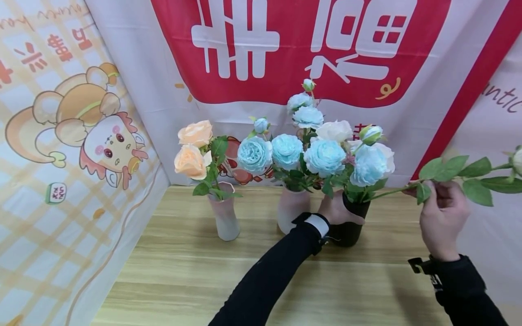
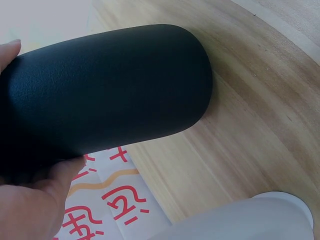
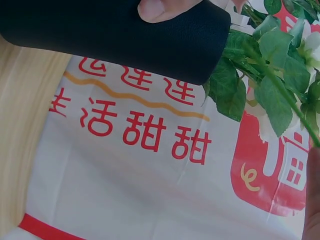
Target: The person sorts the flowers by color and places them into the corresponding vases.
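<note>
My left hand grips a black vase on the wooden table, fingers wrapped round its upper part. Blue and white flowers with green leaves stand in that vase. To its right, my right hand pinches the leafy stem of a long-stemmed flower, held nearly level. Its pale bloom is cut off at the right edge, while the other end of the stem reaches the vase mouth. The left wrist view shows the black vase filling the upper left, with thumb and fingers on opposite sides.
Close left of the black vase stands a pink-and-white vase with blue flowers. Farther left, a slimmer pink-and-white vase holds peach roses. Behind the table hangs a printed red-and-white cloth; another patterned cloth covers the left side.
</note>
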`<action>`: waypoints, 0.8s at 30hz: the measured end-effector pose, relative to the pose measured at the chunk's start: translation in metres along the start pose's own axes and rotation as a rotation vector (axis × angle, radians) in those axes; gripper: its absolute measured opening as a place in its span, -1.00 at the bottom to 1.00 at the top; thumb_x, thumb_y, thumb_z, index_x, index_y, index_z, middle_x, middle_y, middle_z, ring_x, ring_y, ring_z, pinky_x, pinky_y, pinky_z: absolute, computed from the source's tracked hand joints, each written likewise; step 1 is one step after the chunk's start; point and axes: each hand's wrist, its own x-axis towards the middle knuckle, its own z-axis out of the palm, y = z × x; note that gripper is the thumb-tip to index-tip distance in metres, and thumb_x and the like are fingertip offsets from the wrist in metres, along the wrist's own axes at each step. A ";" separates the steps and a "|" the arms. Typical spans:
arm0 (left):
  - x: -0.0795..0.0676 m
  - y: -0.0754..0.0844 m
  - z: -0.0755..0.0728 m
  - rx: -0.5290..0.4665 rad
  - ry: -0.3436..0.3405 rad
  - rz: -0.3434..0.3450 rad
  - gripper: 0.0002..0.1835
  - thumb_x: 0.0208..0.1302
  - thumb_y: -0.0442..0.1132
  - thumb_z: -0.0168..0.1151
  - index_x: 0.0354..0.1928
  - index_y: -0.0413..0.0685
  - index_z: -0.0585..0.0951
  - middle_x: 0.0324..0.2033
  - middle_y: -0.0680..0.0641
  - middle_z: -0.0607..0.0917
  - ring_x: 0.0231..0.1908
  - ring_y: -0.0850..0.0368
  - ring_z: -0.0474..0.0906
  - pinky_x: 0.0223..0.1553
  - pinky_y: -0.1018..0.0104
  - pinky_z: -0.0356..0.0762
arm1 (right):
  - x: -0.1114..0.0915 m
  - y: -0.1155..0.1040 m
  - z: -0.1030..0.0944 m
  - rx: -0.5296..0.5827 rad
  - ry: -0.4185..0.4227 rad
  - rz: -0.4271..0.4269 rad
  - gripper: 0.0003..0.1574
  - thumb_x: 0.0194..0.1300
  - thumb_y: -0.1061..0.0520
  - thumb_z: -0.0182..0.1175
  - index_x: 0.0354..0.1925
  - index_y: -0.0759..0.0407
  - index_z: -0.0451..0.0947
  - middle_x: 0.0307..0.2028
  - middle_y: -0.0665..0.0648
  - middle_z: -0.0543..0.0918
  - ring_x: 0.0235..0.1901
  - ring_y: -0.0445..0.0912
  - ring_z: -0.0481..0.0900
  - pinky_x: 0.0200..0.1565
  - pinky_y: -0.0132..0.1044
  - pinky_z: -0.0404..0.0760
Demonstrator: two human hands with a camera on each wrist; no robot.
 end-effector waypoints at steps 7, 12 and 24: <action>0.001 0.000 -0.001 0.008 -0.008 0.028 0.00 -0.18 0.11 0.63 0.39 0.13 0.39 0.26 0.15 0.47 0.27 0.28 0.29 0.24 0.44 0.20 | -0.003 0.018 0.005 0.023 -0.062 0.017 -0.74 0.37 0.39 0.14 -0.06 0.63 0.49 -0.26 0.20 0.69 -0.37 -0.19 0.65 -0.35 -0.52 0.54; 0.002 -0.002 -0.001 -0.003 -0.010 0.040 -0.01 -0.17 0.10 0.63 0.38 0.13 0.40 0.24 0.16 0.49 0.25 0.30 0.32 0.23 0.44 0.22 | -0.010 0.019 0.012 -0.100 -0.182 0.051 -0.77 0.38 0.37 0.14 -0.07 0.56 0.51 -0.28 0.08 0.67 -0.46 -0.26 0.57 -0.44 -0.54 0.45; -0.002 -0.001 -0.002 -0.079 -0.022 0.011 0.02 -0.16 0.08 0.63 0.41 0.14 0.36 0.30 0.18 0.42 0.29 0.28 0.27 0.21 0.43 0.25 | -0.019 0.012 0.029 -0.067 -0.452 -0.105 -0.85 0.20 0.60 0.17 -0.25 0.53 0.58 -0.36 0.38 0.60 -0.38 -0.25 0.62 -0.35 -0.55 0.48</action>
